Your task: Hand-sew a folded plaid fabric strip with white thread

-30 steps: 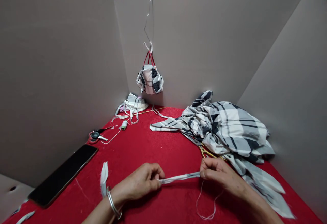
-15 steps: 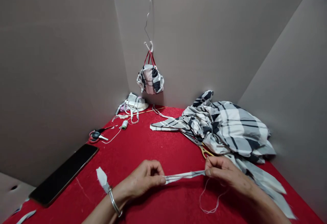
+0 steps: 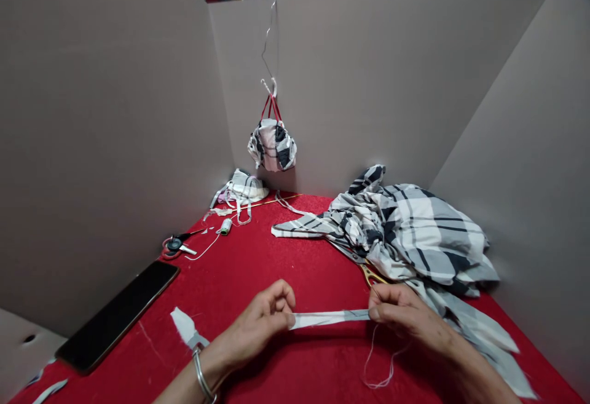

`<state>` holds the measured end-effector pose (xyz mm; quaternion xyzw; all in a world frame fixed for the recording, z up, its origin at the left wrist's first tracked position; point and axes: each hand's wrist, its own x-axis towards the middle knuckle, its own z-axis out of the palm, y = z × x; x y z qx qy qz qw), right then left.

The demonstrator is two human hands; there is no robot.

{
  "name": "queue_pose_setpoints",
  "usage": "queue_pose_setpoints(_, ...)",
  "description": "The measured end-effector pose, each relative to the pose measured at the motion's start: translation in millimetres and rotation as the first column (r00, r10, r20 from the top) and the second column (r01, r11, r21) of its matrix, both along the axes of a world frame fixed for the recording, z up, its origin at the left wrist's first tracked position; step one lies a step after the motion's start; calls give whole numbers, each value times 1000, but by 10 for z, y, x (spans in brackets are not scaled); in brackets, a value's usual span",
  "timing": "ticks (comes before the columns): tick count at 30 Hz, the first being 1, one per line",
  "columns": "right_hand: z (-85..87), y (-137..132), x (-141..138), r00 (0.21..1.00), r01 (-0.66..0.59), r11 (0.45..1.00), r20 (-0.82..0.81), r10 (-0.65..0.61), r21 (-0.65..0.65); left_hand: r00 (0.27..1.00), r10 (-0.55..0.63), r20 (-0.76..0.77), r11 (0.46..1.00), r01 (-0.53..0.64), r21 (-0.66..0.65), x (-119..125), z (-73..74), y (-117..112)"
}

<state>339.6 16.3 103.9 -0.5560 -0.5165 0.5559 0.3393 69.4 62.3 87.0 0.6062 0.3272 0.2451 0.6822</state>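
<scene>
Hands apart, both clamped on one narrow strip of plaid fabric: the left hand pinches one end, the right hand the other, and the strip runs straight between them at six o'clock, above the red-covered table. Thin white thread dangles below the right hand; where it starts, the fingers hide. Open red runs ahead towards twelve, but a big heap of plaid cloth crowds two o'clock, close to that hand. Gold-handled shears poke from under the heap, blades mostly buried. Black-handled scissors and a thread spool sit at ten, and a dark phone lies along the table edge at nine. A white scrap lies just beside the bangle on the left wrist. Both forearms run out of frame at the bottom.
</scene>
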Motion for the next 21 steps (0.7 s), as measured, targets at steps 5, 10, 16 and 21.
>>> queue_pose_setpoints(5, 27, -8, -13, 999, 5, 1000, -32, -5, -8, 997, 51, 51, 998, -52, 21, -21, -21, 8)
queue_pose_setpoints(10, 55, -13, -33, 1000, -5, 1000, -29, 5, 0, 989, 39, -140, 996, -28, 83, -42, 68, 5)
queue_pose_setpoints(16, 59, -18, -7, 1000, -19, 1000, -22, 19, -3, 930, 103, -353, 959, 2, 283, -8, 97, -44)
queue_pose_setpoints(21, 86, -34, 0, 999, -33, 999, -18, 33, 12, 932, 142, -333, 904, 15, 426, 11, 94, -47)
